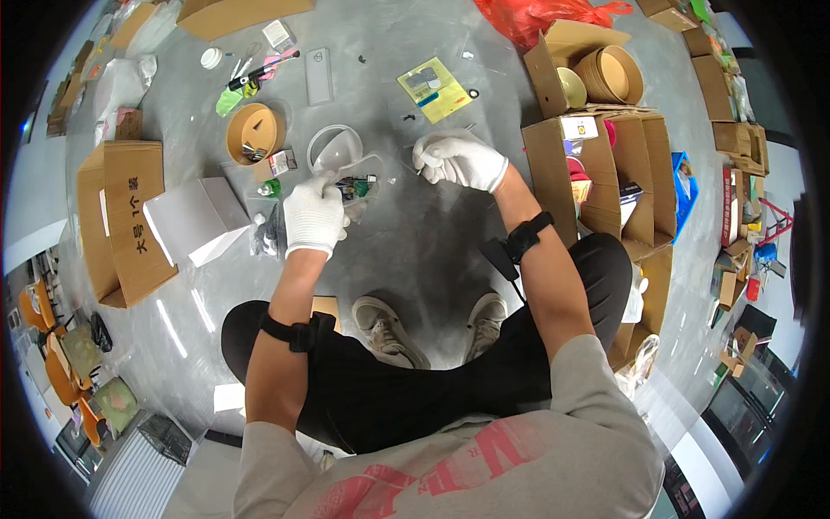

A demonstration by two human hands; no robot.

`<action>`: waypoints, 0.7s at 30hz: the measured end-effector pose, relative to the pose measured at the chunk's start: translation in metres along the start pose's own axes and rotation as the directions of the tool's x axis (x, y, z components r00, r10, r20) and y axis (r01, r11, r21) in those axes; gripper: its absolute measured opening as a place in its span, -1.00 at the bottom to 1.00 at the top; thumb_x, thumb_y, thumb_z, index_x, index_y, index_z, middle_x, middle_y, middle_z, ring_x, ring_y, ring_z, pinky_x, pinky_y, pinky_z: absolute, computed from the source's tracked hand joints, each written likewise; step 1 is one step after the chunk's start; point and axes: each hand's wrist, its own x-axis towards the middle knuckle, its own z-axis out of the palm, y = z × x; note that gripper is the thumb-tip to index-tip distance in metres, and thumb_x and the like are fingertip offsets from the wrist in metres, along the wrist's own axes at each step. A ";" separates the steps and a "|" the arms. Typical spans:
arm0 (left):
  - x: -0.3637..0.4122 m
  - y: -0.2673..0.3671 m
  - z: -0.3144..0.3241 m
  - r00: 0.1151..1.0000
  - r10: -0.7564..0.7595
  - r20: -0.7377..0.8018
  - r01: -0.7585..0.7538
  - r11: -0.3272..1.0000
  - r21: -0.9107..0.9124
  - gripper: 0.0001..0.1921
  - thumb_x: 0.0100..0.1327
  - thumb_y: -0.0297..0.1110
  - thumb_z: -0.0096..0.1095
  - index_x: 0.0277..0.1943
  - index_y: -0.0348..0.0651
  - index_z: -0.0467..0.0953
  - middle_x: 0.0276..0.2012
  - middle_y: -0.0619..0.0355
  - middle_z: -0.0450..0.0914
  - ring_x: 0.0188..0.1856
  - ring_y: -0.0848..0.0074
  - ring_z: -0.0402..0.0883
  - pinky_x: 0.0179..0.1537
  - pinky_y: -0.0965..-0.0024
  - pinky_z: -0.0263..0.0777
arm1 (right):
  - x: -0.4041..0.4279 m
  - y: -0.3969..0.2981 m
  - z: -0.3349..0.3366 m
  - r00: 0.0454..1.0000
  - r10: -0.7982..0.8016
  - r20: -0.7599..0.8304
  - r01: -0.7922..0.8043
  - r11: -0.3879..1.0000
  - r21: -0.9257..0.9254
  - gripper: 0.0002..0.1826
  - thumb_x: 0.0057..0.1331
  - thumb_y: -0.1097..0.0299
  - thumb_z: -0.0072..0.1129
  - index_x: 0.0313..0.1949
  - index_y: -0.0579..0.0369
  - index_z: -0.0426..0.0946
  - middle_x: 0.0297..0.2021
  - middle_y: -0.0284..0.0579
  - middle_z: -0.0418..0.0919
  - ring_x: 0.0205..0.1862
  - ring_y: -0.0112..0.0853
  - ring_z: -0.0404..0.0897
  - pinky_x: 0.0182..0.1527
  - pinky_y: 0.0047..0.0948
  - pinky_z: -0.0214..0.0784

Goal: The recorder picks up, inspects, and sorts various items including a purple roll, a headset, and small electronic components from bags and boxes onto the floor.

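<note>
My left hand (pixel 316 214), in a white knit glove, has its fingertips closed at the near left rim of a clear plastic container (pixel 372 163). Small items (pixel 356 186), some green and dark, lie inside it. Touching its far side is a round translucent plastic tub (pixel 335 148). My right hand (pixel 459 159), also gloved, is raised to the right of the container with its fingers curled together. Between thumb and fingertips it pinches a small thin item (pixel 415 171), too small to name. A yellow sheet (pixel 434 89) lies on the floor beyond this hand.
To the left are a brown paper bowl (pixel 277 130) of small parts, a green-capped bottle (pixel 269 188), a grey box (pixel 198 211) and a large carton (pixel 130 220). A grey phone case (pixel 318 76) lies ahead. Divided cardboard boxes (pixel 551 168) and stacked paper bowls (pixel 606 74) flank my right arm.
</note>
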 end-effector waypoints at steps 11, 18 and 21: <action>0.001 0.001 0.006 0.996 0.085 0.013 -0.086 0.995 0.056 -0.65 0.34 -0.45 0.02 0.11 -0.25 0.65 -0.48 -0.16 0.69 -0.62 0.35 0.69 -0.62 0.31 0.54 | -0.001 -0.049 0.076 0.955 0.176 -0.237 -0.293 0.474 -0.830 -0.70 0.20 0.26 0.20 -0.25 0.25 0.73 -0.46 -0.11 0.68 -0.44 -0.43 0.67 -0.32 -0.50 0.54; -0.007 0.010 0.009 0.990 0.110 0.084 -0.117 0.990 0.080 -0.63 0.34 -0.44 0.02 0.13 -0.24 0.62 -0.48 -0.16 0.68 -0.59 0.24 0.70 -0.49 0.20 0.59 | -0.008 -0.061 0.080 0.948 0.174 -0.267 -0.314 0.363 -0.877 -0.70 0.21 0.21 0.17 -0.32 0.18 0.73 -0.53 -0.16 0.65 -0.48 -0.44 0.65 -0.35 -0.51 0.51; -0.001 -0.002 0.009 0.921 0.360 0.146 -0.386 0.888 0.248 -0.64 0.29 -0.43 0.04 0.10 -0.25 0.61 -0.48 -0.26 0.65 -0.50 0.08 0.70 -0.32 0.09 0.60 | 0.001 -0.054 0.093 0.965 0.125 -0.229 -0.261 0.451 -0.854 -0.68 0.16 0.21 0.21 -0.31 0.23 0.73 -0.48 -0.04 0.70 -0.42 -0.38 0.71 -0.29 -0.46 0.56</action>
